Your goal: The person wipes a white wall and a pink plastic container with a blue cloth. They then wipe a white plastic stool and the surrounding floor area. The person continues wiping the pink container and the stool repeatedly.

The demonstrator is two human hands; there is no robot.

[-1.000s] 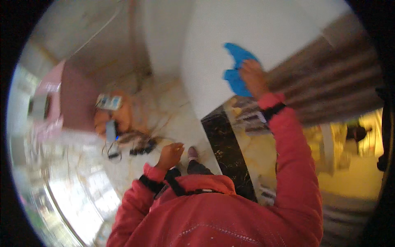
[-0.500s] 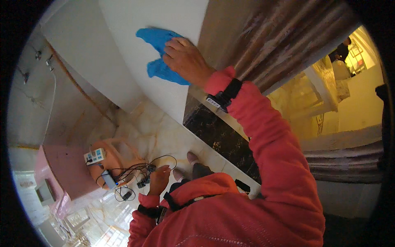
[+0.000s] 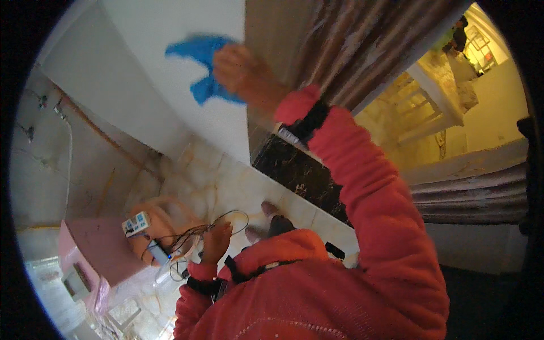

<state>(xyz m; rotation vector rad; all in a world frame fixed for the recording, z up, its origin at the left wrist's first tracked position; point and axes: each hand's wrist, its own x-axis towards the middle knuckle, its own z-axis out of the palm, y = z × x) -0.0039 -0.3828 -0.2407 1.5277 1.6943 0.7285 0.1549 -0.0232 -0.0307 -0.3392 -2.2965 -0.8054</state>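
Note:
My right hand (image 3: 235, 68) is closed over a blue cloth (image 3: 201, 51) held against the white wall (image 3: 170, 17), beside a brown panel edge and curtain (image 3: 345, 51). The hand is slightly blurred. My left hand (image 3: 216, 241) hangs low with its fingers curled and nothing visible in them; black cables (image 3: 238, 212) appear behind it, and I see no grip on them.
An orange plastic stool (image 3: 170, 209) bears a power strip (image 3: 136, 223) and a grey device (image 3: 158, 251), beside a pink cabinet (image 3: 99, 249). A dark marble strip (image 3: 300, 181) borders the floor. A yellow-lit room at right has white furniture (image 3: 430, 96) and a person (image 3: 459, 37).
My right hand and the blue cloth have moved left and up in the view. The view has also shifted, bringing more of the pipes and lit room into sight.

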